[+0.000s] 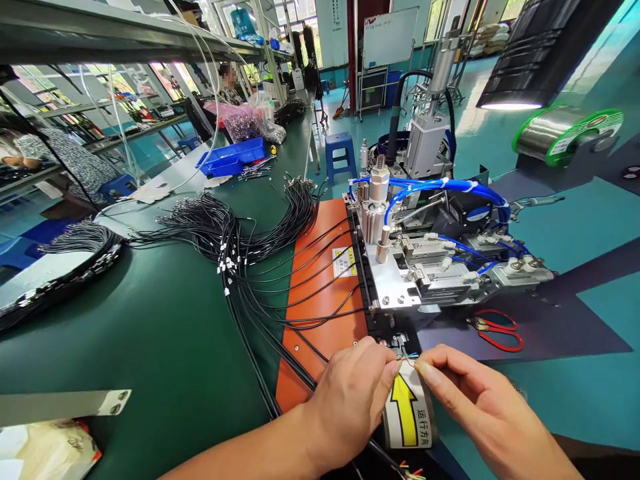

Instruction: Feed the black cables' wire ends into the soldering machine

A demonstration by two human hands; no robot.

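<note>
My left hand [353,393] is closed, thumb and forefinger pinching the end of a cable whose thin coloured wires [407,358] stick out in front of the machine. From the other side, my right hand [480,400] pinches the tip of one fine reddish wire between thumb and forefinger. Below my fingertips is a curved label with a yellow arrow [406,417]. Just beyond stands the soldering machine [405,267] with metal cylinders and blue air hoses. Several black cables [320,297] run across its orange plate [325,267] into a row of slots.
Bundled black cables [200,230] lie over the green table [150,347]. Red-handled cutters [500,330] rest right of the machine, and a solder spool [565,137] hangs above. A blue tray [233,157] sits farther back. A person [230,79] is in the background.
</note>
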